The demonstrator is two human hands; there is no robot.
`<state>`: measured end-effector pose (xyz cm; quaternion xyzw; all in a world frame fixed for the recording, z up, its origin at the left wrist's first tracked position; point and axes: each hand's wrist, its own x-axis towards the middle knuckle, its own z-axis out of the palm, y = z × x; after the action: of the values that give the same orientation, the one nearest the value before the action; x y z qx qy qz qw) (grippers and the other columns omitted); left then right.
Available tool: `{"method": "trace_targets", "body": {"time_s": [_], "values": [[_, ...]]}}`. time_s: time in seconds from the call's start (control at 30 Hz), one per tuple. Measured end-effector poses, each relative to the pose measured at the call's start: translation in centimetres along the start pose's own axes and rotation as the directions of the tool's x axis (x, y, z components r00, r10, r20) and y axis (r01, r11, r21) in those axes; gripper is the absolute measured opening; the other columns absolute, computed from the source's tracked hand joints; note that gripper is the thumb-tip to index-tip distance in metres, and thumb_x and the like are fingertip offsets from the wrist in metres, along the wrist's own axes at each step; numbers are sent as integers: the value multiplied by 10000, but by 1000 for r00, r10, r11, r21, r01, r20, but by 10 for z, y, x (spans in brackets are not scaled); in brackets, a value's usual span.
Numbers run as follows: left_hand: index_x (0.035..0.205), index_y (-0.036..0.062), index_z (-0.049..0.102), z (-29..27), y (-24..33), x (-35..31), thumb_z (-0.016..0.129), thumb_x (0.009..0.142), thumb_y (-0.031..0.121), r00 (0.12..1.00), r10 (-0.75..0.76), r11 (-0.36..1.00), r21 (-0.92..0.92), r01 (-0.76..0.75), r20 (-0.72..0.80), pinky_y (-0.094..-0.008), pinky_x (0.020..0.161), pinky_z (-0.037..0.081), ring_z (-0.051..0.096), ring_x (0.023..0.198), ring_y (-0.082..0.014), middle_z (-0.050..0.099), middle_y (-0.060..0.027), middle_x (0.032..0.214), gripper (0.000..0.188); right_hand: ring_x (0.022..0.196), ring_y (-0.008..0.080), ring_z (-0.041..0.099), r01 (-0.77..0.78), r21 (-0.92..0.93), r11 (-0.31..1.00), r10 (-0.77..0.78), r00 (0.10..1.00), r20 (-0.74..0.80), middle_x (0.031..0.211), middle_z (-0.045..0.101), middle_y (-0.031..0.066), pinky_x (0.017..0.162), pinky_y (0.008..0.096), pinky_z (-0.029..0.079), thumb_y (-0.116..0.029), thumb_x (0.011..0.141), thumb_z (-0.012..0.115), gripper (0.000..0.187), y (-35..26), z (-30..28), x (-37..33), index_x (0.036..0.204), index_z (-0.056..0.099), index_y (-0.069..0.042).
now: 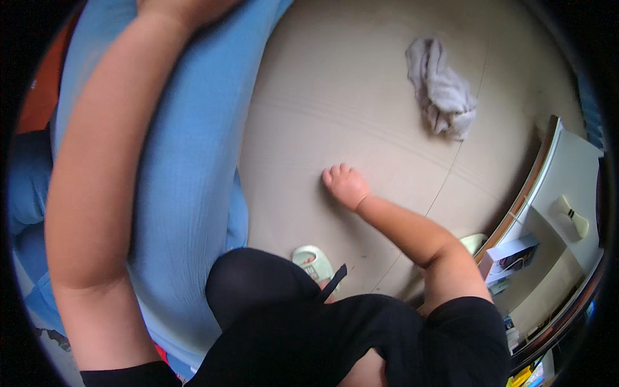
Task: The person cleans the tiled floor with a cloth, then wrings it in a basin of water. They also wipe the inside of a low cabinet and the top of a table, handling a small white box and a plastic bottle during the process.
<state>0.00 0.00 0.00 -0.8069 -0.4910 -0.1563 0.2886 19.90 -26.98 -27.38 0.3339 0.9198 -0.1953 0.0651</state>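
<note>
We lean over a wide beige mattress (361, 84) that fills the centre of the view, and a big blue quilt (187, 161) runs from twelve o'clock down to seven o'clock along its left flank, draped over the mattress edge. Our left hand (177, 9) reaches up to twelve o'clock on top of the quilt; the frame cuts it at the knuckles, so we cannot tell whether its fingers are closed on the cloth or only resting there. Our right hand (345, 184) sits at the centre, pressed down on the bare mattress surface, fingers curled under and holding nothing, clear of the quilt's edge to its left. To handle the quilt well from here, we judge it best to keep the right hand planted as a brace and draw the cloth with the left arm in one even pull, so the fold does not bunch against the mattress side. A crumpled grey cloth (442, 90) lies at two o'clock, well apart from both hands. At four o'clock stands a white cabinet (567, 174), and on its lower shelf sits a small box (509, 255), white with blue and purple sides, its print too small to tell. Below it, at five o'clock, a few yellow and blue packages (529, 374) show only as slivers. A pale green slipper (313, 261) rests at six o'clock by our knee.
</note>
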Motion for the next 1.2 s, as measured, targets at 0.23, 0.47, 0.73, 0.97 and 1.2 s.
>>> {"method": "trace_targets", "body": {"time_s": [0.23,0.47,0.73,0.97,1.2], "values": [[1017,183,573,-18,-13,5,597,723,344,972,-119,993,36,114,202,-552,1030,211,270,1302,-290,369,-45,1375,336,781,352,554,-284,353,891,296,955,21,853,561,157,665,427,480,-76,735,525,257,50,-47,-12,986,498,-31],[1054,175,564,-38,-18,1,582,751,362,939,-172,979,-51,196,298,-571,1036,185,237,1315,-314,341,-53,1395,356,562,104,445,-118,976,181,780,622,-70,625,441,6,514,253,386,-116,921,439,132,59,-94,-71,1008,492,-32],[1105,154,548,-38,-17,5,583,768,396,936,-148,979,-89,186,319,-572,1050,158,222,1331,-322,324,-61,1412,416,701,95,508,439,891,118,280,846,-454,868,546,66,629,214,429,-213,984,342,468,36,-396,85,1405,256,-27],[1108,183,562,-44,-19,8,612,749,382,933,-178,982,1,187,313,-543,1069,149,224,1341,-291,322,-27,1420,414,1216,274,420,328,523,787,304,533,-790,1300,449,161,1012,367,329,-232,892,534,469,91,-361,122,1306,417,-46],[1065,179,535,-45,-11,16,594,749,299,946,-147,989,64,134,290,-512,1087,140,213,1355,-274,319,-19,1433,343,1281,362,305,-849,162,503,863,502,-52,1416,287,150,993,387,360,-360,726,690,647,199,-151,-10,1306,438,-221]]}}
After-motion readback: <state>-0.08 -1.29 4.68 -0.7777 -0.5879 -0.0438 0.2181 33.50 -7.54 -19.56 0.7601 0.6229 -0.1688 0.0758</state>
